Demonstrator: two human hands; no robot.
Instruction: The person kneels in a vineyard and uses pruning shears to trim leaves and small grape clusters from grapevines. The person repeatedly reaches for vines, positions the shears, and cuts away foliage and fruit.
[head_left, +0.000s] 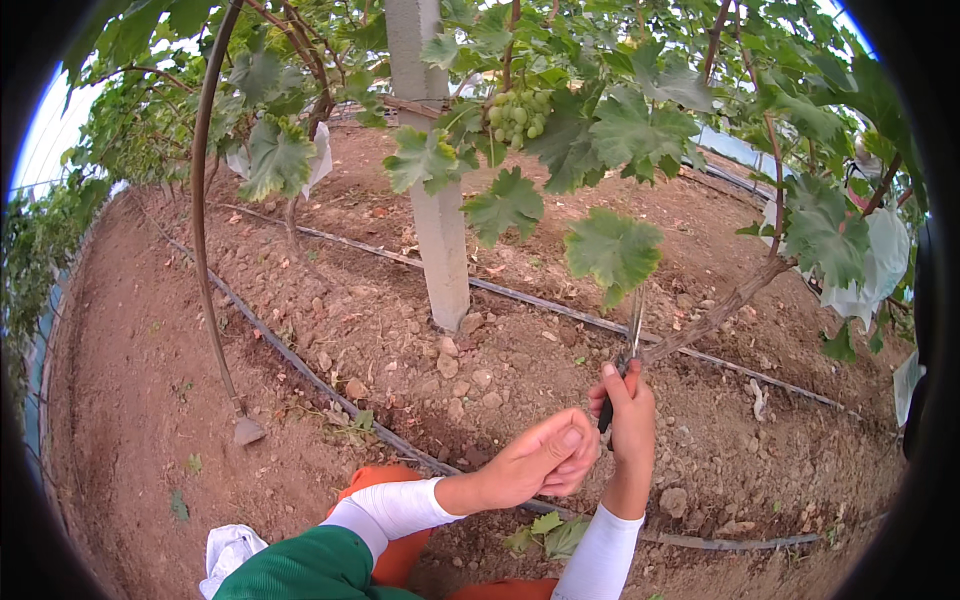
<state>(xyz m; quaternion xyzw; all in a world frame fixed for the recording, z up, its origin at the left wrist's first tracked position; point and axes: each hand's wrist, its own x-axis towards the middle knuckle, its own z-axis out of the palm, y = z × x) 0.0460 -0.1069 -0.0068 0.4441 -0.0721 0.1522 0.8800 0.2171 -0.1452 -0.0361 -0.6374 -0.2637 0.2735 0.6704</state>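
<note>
My right hand (628, 412) grips a pair of pruning snips (636, 330) with black and orange handles. The metal blades point away from me, and their tips reach the lower edge of a yellow-rimmed grape leaf (613, 247); whether they touch cannot be told. Close beside, at its left, my left hand (536, 454) is curled with the thumb over the fingers, and nothing shows in it. A thick woody vine stem (720, 307) slants up to the right from near the blades. Farther off, a bunch of green grapes (517, 118) hangs among leaves.
A concrete post (442, 247) stands ahead, between two black drip hoses (300, 364) (540, 300) on the stony soil. A bent stake (201, 187) rises at left. White bags (874, 262) hang among the vines at right. Cut leaves (555, 536) lie near my knees.
</note>
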